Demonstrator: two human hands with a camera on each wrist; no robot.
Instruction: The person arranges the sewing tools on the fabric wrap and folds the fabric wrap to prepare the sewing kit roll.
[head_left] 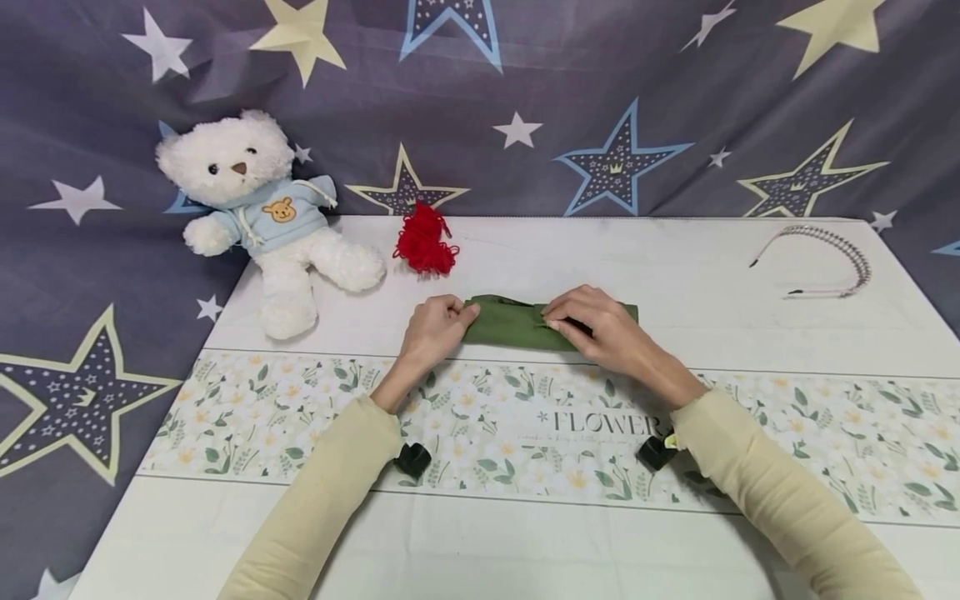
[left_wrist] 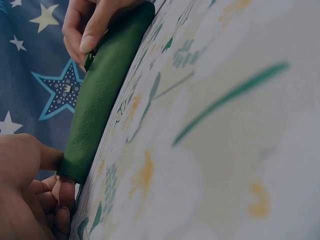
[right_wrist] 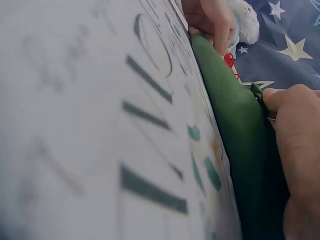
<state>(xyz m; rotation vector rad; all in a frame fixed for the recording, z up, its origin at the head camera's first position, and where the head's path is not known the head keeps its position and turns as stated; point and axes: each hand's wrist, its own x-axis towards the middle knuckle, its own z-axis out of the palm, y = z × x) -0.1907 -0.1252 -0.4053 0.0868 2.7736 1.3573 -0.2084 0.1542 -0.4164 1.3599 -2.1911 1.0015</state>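
A folded green cloth point(head_left: 510, 325) lies lengthwise on the table, just behind the flowered band. At its left end my left hand point(head_left: 437, 327) pinches the edge between thumb and fingers; the left wrist view shows the thumb on top of the cloth point(left_wrist: 92, 120) and fingers beneath. My right hand point(head_left: 596, 327) pinches a small gathered bit of fabric on the upper side, right of the middle. In the right wrist view this bit stands up from the cloth point(right_wrist: 235, 120) at the fingertips. The right part of the cloth is partly hidden behind the right hand.
A white teddy bear point(head_left: 288, 250) in a blue hoodie sits at the back left. Beside it lies a bundle of red yarn point(head_left: 426, 240). A thin headband point(head_left: 862, 258) rests at the back right. Behind the table point(head_left: 525, 550) hangs a star-patterned curtain point(head_left: 465, 108).
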